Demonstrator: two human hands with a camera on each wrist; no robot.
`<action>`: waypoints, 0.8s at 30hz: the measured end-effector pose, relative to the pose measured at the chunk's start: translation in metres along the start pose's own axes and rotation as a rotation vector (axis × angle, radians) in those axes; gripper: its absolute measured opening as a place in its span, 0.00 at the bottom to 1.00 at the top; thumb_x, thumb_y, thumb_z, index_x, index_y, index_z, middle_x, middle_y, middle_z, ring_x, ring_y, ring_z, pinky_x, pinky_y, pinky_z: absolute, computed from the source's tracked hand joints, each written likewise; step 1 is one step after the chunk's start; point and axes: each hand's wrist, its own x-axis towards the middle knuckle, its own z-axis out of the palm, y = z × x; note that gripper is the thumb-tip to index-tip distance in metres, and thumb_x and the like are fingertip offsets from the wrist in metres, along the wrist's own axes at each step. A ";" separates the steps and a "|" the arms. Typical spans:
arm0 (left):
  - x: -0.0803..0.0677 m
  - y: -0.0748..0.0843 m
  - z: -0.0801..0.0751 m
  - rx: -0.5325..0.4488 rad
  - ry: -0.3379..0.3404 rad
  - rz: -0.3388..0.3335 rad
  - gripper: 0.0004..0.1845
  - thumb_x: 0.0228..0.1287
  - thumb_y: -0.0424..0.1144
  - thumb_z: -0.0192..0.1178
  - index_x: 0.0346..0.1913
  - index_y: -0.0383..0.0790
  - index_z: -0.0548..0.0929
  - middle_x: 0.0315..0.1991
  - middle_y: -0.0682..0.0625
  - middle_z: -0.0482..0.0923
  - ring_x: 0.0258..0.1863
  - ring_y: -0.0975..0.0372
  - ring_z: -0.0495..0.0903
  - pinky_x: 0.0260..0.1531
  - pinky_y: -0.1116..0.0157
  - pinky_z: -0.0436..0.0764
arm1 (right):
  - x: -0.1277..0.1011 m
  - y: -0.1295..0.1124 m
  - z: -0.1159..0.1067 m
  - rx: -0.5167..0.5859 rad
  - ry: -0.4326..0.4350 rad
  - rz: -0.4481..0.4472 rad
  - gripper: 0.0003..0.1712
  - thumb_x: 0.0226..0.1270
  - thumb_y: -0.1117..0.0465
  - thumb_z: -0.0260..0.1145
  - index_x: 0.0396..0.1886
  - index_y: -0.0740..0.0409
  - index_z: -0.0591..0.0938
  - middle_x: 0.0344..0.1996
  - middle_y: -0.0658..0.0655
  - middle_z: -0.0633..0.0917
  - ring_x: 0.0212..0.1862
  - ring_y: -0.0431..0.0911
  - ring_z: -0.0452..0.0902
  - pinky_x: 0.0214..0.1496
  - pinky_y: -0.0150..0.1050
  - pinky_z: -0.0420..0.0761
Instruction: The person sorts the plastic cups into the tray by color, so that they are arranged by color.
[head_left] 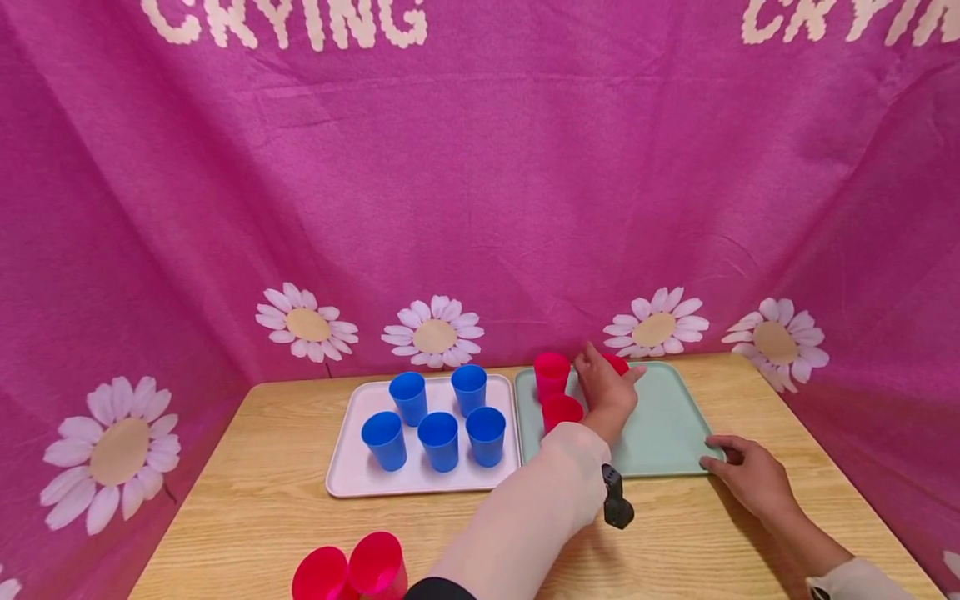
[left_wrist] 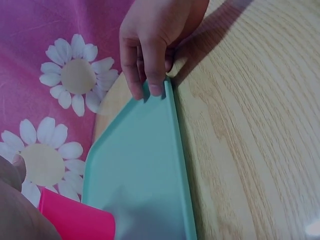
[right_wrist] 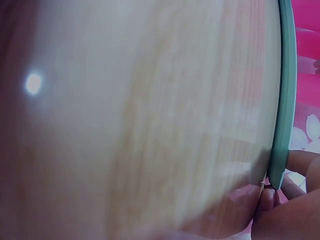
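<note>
Hands both at the pale green plastic tray (head_left: 667, 433). Left hand (head_left: 609, 392) grips a red plastic cup (head_left: 617, 363) at the tray's far edge, just beside two more upright red cups (head_left: 552, 375). Right hand (head_left: 750, 475) pinches the tray's near right corner. Risk, as judged: the left sleeve, crossing low, could tip the standing cups; a tug at the corner could slide the tray on the wooden worktop (head_left: 262, 500).

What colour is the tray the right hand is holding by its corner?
Pale mint green tray, held by the right hand; clearest in the head view.
</note>
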 end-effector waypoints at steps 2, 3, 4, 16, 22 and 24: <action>0.000 0.002 -0.001 -0.015 -0.006 -0.022 0.48 0.56 0.43 0.78 0.76 0.37 0.66 0.67 0.42 0.68 0.70 0.51 0.68 0.65 0.56 0.76 | 0.000 0.001 0.001 0.000 -0.004 -0.001 0.24 0.66 0.59 0.73 0.55 0.71 0.83 0.47 0.73 0.85 0.45 0.57 0.80 0.44 0.47 0.74; 0.000 0.003 -0.001 -0.023 -0.013 -0.028 0.48 0.56 0.44 0.78 0.77 0.38 0.65 0.68 0.42 0.67 0.70 0.51 0.68 0.65 0.56 0.76 | -0.001 0.001 0.001 -0.002 -0.004 -0.003 0.23 0.65 0.59 0.73 0.55 0.71 0.83 0.47 0.72 0.85 0.45 0.56 0.79 0.44 0.46 0.74; -0.001 0.004 -0.002 -0.024 -0.017 -0.030 0.49 0.56 0.45 0.78 0.77 0.38 0.65 0.68 0.43 0.67 0.70 0.51 0.68 0.65 0.56 0.77 | -0.001 0.001 0.001 -0.002 -0.002 -0.006 0.23 0.65 0.60 0.73 0.55 0.70 0.83 0.47 0.72 0.85 0.45 0.56 0.79 0.44 0.46 0.75; -0.013 0.025 -0.028 -0.085 -0.093 0.062 0.50 0.58 0.47 0.77 0.78 0.38 0.62 0.70 0.44 0.65 0.69 0.54 0.69 0.66 0.58 0.75 | 0.000 -0.001 0.001 0.012 -0.018 0.006 0.24 0.66 0.60 0.73 0.56 0.71 0.83 0.49 0.74 0.84 0.48 0.59 0.79 0.46 0.48 0.75; -0.018 0.035 -0.049 -0.047 -0.157 0.082 0.49 0.59 0.49 0.76 0.79 0.41 0.61 0.71 0.46 0.65 0.68 0.54 0.70 0.64 0.58 0.77 | 0.000 0.002 0.001 0.007 -0.006 -0.012 0.24 0.66 0.60 0.73 0.55 0.71 0.83 0.51 0.75 0.84 0.50 0.64 0.80 0.48 0.51 0.76; -0.019 0.037 -0.056 -0.024 -0.185 0.081 0.50 0.60 0.51 0.75 0.80 0.43 0.60 0.72 0.47 0.65 0.69 0.55 0.70 0.64 0.58 0.77 | 0.000 0.003 0.001 0.007 -0.005 -0.015 0.23 0.66 0.59 0.73 0.55 0.71 0.83 0.52 0.75 0.83 0.51 0.64 0.80 0.48 0.52 0.76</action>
